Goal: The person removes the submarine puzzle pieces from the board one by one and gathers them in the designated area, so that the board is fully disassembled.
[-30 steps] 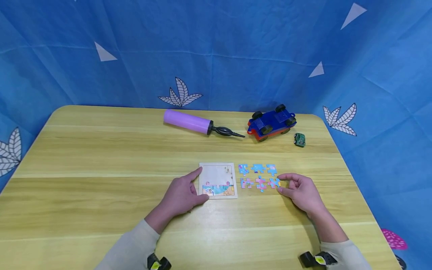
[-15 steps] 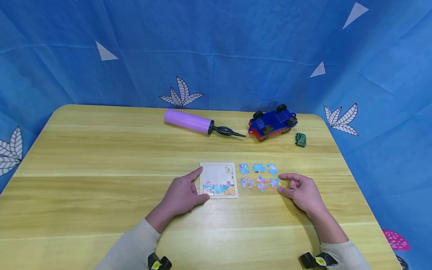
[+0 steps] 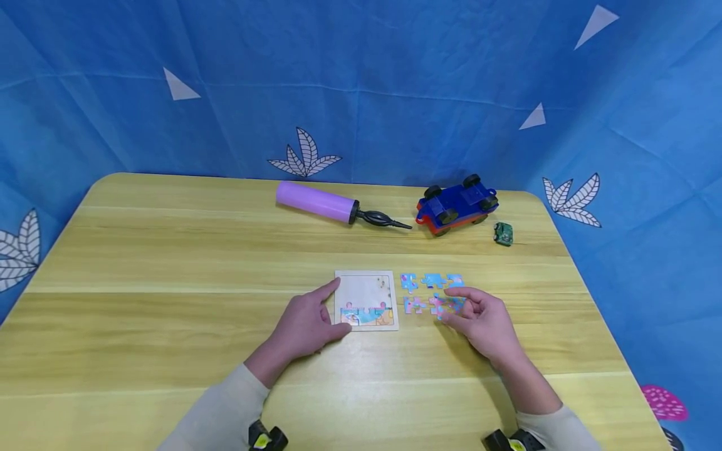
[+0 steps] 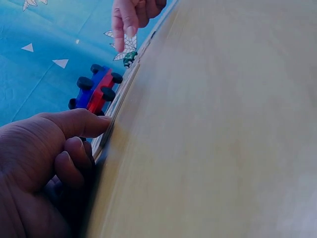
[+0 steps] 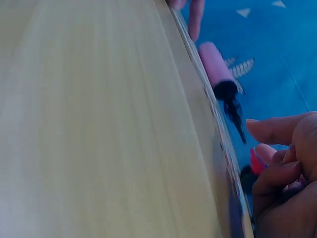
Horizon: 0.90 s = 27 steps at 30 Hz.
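A square puzzle tray (image 3: 366, 274) lies on the table, its lower part filled with joined pieces and its upper part bare. My left hand (image 3: 307, 326) holds its left side, index fingertip at the upper left edge, thumb at the lower edge. In the left wrist view the thumb (image 4: 81, 122) reaches the tray's edge. Loose jigsaw pieces lie in two rows right of the tray, among them a blue one (image 3: 433, 281) and a pink one (image 3: 413, 305). My right hand (image 3: 485, 319) hovers over the right-hand pieces, thumb and index finger apart with nothing between them, partly covering these pieces.
Farther back lie a purple hand pump (image 3: 316, 202) with a black nozzle and an overturned blue-and-red toy truck (image 3: 457, 205). A small green toy car (image 3: 503, 233) sits right of the truck. A blue cloth (image 3: 361, 94) hangs behind the table (image 3: 169, 282).
My right hand has moved left from beside the pieces' right end to over the pieces. My left hand and the puzzle tray have stayed in place.
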Each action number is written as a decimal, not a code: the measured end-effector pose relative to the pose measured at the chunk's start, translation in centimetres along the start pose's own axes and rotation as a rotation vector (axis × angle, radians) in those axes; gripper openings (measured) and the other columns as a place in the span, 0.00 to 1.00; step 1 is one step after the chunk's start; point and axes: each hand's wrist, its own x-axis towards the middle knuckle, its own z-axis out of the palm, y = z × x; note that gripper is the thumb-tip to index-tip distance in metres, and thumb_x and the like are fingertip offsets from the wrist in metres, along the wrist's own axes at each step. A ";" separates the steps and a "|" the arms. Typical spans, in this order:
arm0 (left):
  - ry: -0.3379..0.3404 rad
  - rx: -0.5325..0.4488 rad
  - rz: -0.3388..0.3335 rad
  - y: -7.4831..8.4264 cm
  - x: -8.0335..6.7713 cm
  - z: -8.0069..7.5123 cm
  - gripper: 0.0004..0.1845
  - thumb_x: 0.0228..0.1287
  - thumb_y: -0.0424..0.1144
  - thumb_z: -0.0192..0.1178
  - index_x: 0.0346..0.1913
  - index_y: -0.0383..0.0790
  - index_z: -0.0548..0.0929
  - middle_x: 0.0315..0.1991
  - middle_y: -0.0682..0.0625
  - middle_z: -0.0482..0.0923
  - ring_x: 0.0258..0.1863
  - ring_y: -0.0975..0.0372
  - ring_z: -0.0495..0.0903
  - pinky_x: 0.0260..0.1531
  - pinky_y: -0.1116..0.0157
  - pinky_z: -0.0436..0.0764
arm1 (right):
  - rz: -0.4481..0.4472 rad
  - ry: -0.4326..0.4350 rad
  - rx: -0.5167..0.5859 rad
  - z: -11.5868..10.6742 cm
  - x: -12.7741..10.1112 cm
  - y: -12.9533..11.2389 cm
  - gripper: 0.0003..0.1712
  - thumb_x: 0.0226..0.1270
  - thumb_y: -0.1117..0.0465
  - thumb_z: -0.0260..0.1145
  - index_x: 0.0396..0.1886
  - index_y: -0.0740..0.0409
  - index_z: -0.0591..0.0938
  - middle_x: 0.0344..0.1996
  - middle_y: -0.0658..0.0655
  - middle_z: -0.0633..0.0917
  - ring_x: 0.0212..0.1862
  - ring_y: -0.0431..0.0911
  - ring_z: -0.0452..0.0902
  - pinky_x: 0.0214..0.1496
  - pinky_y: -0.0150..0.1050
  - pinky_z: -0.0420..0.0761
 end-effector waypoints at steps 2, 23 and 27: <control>-0.001 0.000 -0.002 0.0 0.0 0.0 0.49 0.52 0.41 0.77 0.76 0.39 0.64 0.16 0.53 0.74 0.11 0.62 0.73 0.20 0.62 0.76 | -0.016 -0.021 0.029 0.8 0.0 -0.5 0.23 0.55 0.72 0.76 0.52 0.65 0.84 0.16 0.49 0.61 0.18 0.39 0.55 0.30 0.33 0.70; 0.001 0.018 -0.014 0.2 0.1 0.0 0.49 0.52 0.42 0.77 0.76 0.38 0.64 0.17 0.53 0.74 0.12 0.62 0.73 0.19 0.63 0.75 | -0.117 -0.219 0.054 8.2 1.6 -4.2 0.23 0.54 0.72 0.77 0.52 0.62 0.85 0.15 0.49 0.63 0.18 0.41 0.58 0.30 0.34 0.69; -0.004 0.024 -0.022 0.2 0.1 -0.1 0.49 0.52 0.42 0.77 0.76 0.39 0.63 0.17 0.53 0.75 0.12 0.62 0.73 0.19 0.63 0.75 | -0.107 -0.245 0.057 9.1 1.8 -4.8 0.25 0.55 0.72 0.76 0.55 0.62 0.83 0.15 0.49 0.63 0.18 0.42 0.59 0.31 0.34 0.70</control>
